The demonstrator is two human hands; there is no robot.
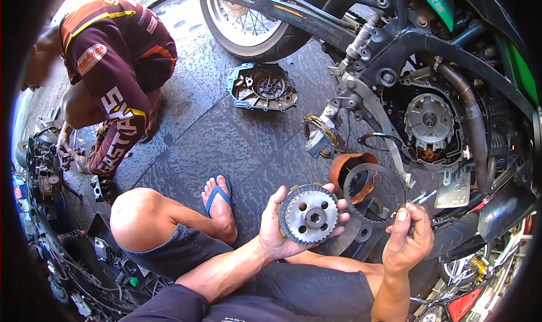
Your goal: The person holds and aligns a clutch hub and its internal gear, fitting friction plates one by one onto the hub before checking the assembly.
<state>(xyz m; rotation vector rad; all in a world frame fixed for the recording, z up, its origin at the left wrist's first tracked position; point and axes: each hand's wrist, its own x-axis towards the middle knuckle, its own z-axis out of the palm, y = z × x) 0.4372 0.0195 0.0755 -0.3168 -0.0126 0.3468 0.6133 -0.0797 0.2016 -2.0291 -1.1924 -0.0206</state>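
Note:
A round motorcycle clutch hub (314, 214) with a toothed rim and a stack of plates round it rests in my left hand (275, 226). The fingers and thumb wrap its edge from below, and its metal face points up. My right hand (407, 237) pinches a thin, dark clutch plate (374, 166) by its lower right edge. This ring hangs to the right of the hub, apart from it. Through its middle shows part of a rusty orange tin (341, 166). Inside the opened engine at the right sits a clutch basket (429, 121).
A removed engine cover (262, 87) lies on the tiled floor (197, 147). Nearer the motorcycle are several ring-shaped plates (319, 135) and another dark ring (379, 142). The rear wheel (248, 22) stands beyond. Another person (116, 62) crouches at left beside piled parts (48, 178).

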